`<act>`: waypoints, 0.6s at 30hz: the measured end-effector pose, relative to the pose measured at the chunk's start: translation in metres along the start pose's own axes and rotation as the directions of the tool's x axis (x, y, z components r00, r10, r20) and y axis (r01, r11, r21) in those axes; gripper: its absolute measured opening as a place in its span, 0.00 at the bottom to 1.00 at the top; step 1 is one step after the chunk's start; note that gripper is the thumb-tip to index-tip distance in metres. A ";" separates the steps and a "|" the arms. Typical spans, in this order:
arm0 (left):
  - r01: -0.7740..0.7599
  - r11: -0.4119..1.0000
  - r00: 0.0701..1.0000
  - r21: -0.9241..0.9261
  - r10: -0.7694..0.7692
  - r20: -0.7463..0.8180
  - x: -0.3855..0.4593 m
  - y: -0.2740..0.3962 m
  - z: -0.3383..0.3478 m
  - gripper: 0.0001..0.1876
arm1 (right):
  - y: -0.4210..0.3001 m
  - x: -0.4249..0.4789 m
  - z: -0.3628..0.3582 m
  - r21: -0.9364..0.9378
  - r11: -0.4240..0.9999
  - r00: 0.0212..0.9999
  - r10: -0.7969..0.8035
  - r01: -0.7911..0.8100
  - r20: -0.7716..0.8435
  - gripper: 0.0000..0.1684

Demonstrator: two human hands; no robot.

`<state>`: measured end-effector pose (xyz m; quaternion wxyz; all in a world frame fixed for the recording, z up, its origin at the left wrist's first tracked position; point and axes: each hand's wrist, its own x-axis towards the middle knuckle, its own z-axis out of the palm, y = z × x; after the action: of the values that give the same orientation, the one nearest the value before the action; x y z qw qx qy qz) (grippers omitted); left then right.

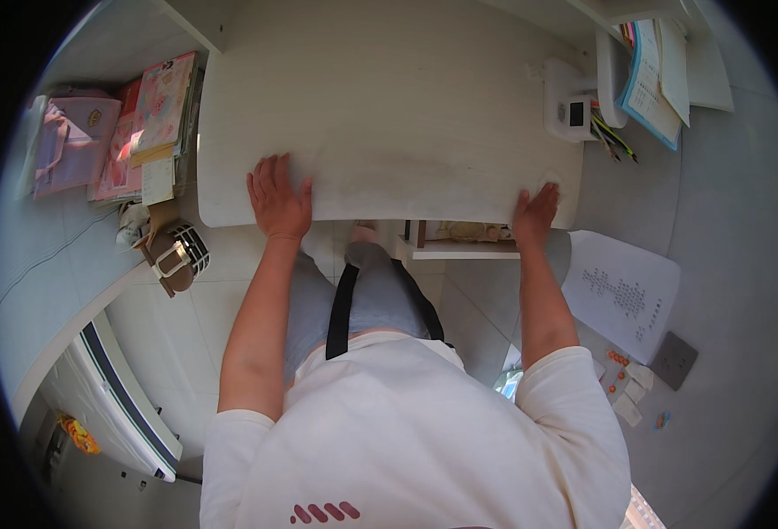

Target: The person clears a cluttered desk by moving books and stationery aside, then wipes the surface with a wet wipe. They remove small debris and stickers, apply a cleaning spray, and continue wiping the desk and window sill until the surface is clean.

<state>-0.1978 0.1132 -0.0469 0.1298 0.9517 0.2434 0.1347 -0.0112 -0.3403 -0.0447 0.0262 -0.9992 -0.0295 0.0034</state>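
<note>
A pale, light-coloured desktop (pixel 389 99) stretches out before me, with a greyish smudge (pixel 409 168) near the middle of its front part. My left hand (pixel 278 202) rests palm down at the left front of the desktop, fingers spread and holding nothing visible. At the right front corner lies my right hand (pixel 536 215), its fingers together on the surface and the thumb apart. Around its fingertips shows a faint whitish patch (pixel 552 176); I cannot tell what it is. Below the front edge, a shelf or drawer (pixel 468 254) holds several small items.
Left of the desk are stacked books and folders (pixel 161 106), a pink-purple pouch (pixel 78 142) and a brown bag (pixel 177 264). On the right stand a white holder with pencils (pixel 577 119) and hanging papers (pixel 653 82). A written sheet (pixel 617 291) is beside a wall socket (pixel 675 360).
</note>
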 end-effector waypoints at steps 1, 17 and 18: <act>0.005 1.000 1.000 0.003 -0.005 0.000 0.000 0.000 0.000 0.31 | -0.015 -0.001 0.001 -0.012 0.998 0.998 -0.059 0.059 0.003 0.46; 0.255 0.966 0.967 0.048 -0.255 -0.015 0.029 -0.076 -0.040 0.32 | -0.352 -0.001 -0.001 0.080 0.741 0.733 -0.672 0.667 0.111 0.47; 0.245 0.967 0.969 0.074 -0.246 0.000 0.028 -0.083 -0.042 0.32 | -0.355 0.019 0.008 0.031 0.744 0.742 -0.667 0.667 0.066 0.47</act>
<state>-0.2234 0.2054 -0.0283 0.1114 0.9190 0.3636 0.1042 -0.0136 0.0155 -0.0343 0.0275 -0.9217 -0.3857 0.0301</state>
